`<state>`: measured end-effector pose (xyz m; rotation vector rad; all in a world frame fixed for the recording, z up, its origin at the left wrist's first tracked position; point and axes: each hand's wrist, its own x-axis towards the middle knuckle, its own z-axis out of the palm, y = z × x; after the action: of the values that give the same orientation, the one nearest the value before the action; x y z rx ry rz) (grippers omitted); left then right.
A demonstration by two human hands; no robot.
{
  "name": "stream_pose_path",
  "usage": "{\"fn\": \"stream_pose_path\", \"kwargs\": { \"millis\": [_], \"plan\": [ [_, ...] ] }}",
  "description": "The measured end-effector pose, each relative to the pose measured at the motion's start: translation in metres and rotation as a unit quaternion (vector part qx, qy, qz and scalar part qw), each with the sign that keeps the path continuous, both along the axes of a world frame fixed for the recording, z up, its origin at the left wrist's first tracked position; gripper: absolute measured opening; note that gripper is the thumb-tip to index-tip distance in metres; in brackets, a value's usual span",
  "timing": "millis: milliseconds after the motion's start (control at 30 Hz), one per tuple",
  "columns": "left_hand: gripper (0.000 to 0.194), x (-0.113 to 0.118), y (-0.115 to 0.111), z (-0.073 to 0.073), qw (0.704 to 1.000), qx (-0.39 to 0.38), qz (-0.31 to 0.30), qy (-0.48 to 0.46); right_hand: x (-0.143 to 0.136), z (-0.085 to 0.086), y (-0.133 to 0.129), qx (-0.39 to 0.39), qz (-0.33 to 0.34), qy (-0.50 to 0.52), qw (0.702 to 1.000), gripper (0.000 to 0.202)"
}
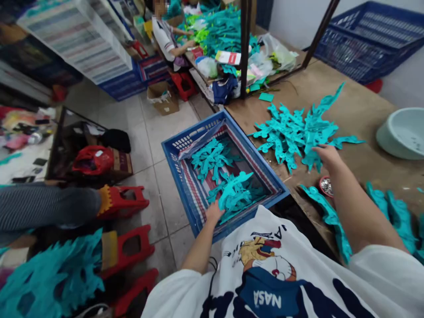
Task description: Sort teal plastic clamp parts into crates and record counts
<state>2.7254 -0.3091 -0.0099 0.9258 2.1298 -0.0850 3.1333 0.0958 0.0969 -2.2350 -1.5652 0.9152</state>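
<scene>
My left hand (214,213) reaches into the near side of a blue crate (180,176), its fingers closed on the edge of a turquoise plastic piece (236,187). More such pieces (212,160) lie in a heap at the crate's far end, on a striped lining. On the table, my right hand (326,155) grips a turquoise piece (310,158) at the near right side of a loose pile (287,130); its fingertips are partly hidden. A small red dish (326,186) of shiny metal bits sits beside my right forearm, near a long turquoise piece (327,216).
A pale basin (402,132) stands at the table's right, below a blue basket (371,42). A dark metal post (244,48) rises at the table's far edge. Another person (167,42) works at a turquoise heap behind. Red stools (132,245) stand on the left.
</scene>
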Motion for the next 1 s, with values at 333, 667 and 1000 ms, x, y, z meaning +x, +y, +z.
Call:
{"fn": "stream_pose_path", "kwargs": {
  "millis": [333,667,1000],
  "plan": [
    [0.091,-0.075,-0.03,0.003,0.947,0.002,0.159,0.279,-0.126,-0.094,-0.108,-0.016,0.433,-0.043,0.9,0.055],
    [0.076,-0.089,-0.064,-0.036,0.916,-0.058,0.281,0.281,-0.379,-0.262,-0.087,-0.089,0.654,-0.083,0.746,0.049],
    [0.076,-0.086,-0.054,-0.027,0.909,-0.07,0.312,0.267,-0.507,-0.376,0.029,0.05,0.691,-0.186,0.696,0.045]
  ]
}}
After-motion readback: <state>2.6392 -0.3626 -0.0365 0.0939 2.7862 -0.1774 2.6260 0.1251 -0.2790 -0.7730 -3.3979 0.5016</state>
